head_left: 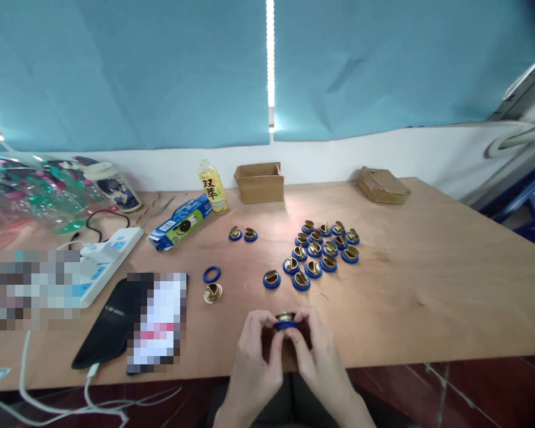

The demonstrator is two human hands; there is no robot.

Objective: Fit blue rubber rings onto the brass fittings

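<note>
Just above the table's front edge, my left hand [260,345] and my right hand [311,345] pinch one round brass part [286,317] between fingertips and thumbs. A blue ring [286,325] shows just below its brass rim; my fingers hide its ends. Left of the hands lies a loose blue ring [211,274], with a bare brass part [213,292] beside it. Several brass parts with blue rings stand in a group [314,248] beyond my hands. The nearest of these is a ringed brass part [271,279]. Farther back sits a pair of ringed brass parts [243,234].
An open cardboard box [261,187], a yellow drink bottle [214,187] and a closed cardboard box [382,185] stand along the wall. A blue carton [181,224], power strip [111,261], black phone-like slab [113,324] and cables occupy the left. Plastic bottles [49,199] crowd the far left.
</note>
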